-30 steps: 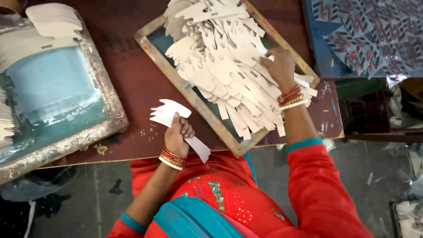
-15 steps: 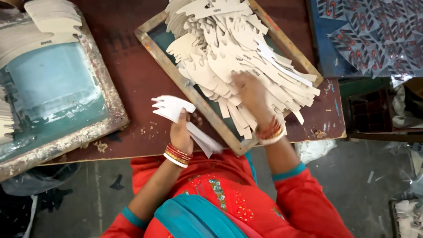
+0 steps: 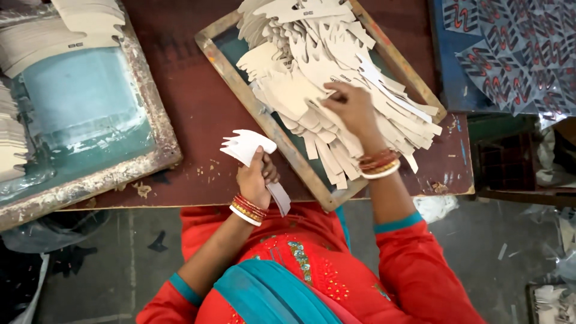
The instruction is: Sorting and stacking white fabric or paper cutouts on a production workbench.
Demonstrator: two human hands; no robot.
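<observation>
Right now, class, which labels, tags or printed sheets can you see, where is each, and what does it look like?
Small white comb-edged card tags: in left hand, fanned.
Heap of cream card tags: in wooden-framed tray, under right hand.
Blue sheets with red zigzags: top right, overlapping.

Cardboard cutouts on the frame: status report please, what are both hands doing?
Left hand grips a small stack of white cutouts over the table edge. Right hand rests on the cutout pile in the wooden frame. Nothing in the way.
</observation>
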